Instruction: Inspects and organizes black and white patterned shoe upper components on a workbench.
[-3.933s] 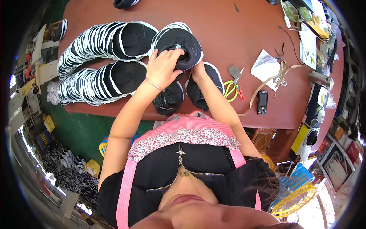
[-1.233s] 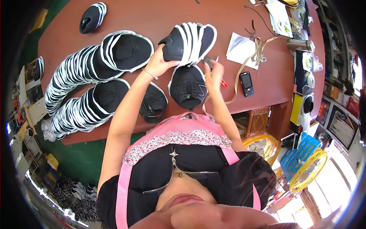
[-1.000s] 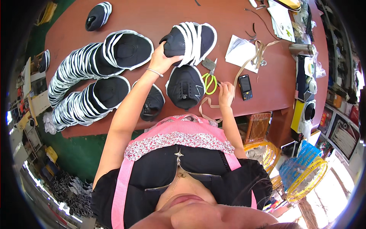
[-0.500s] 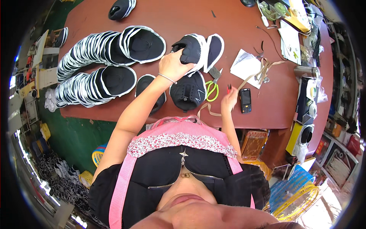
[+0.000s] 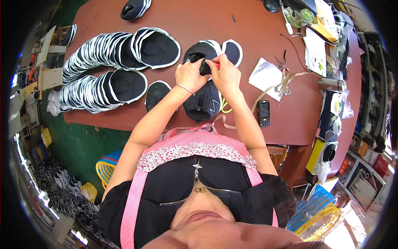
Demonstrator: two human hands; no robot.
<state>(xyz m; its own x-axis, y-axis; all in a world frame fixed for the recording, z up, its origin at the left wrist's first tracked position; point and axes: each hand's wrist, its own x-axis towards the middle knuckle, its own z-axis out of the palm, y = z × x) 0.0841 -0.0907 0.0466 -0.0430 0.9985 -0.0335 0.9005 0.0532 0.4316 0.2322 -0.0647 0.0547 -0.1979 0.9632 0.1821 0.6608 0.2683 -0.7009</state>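
A black shoe upper with a white edge [image 5: 201, 49] lies mid-table. My left hand [image 5: 191, 76] is closed on its opening, fingers bent over the rim. My right hand [image 5: 226, 75] meets it there, pinching a slim red pen-like tool [image 5: 217, 65] against the upper; its tip is hidden. A black insole-shaped piece with a white rim [image 5: 233, 52] lies just beyond the right hand. Nearer me, below my hands, sits a black shoe with eyelets [image 5: 202, 106]. Another dark shoe [image 5: 157, 92] is partly covered by my left forearm.
Two long rows of nested black-and-white uppers [image 5: 97, 50] fill the left side. To the right are a handheld keypad device [image 5: 264, 113], beige tape [image 5: 271, 88], white paper [image 5: 261, 75] and a metal flask [image 5: 331, 84]. Green-handled cutters [image 5: 226, 108] are mostly hidden by my right forearm.
My right hand has moved left and up from beside the keypad device to the upper, bringing the red tool. My left hand has shifted to the upper's near rim. The cutters are now mostly covered.
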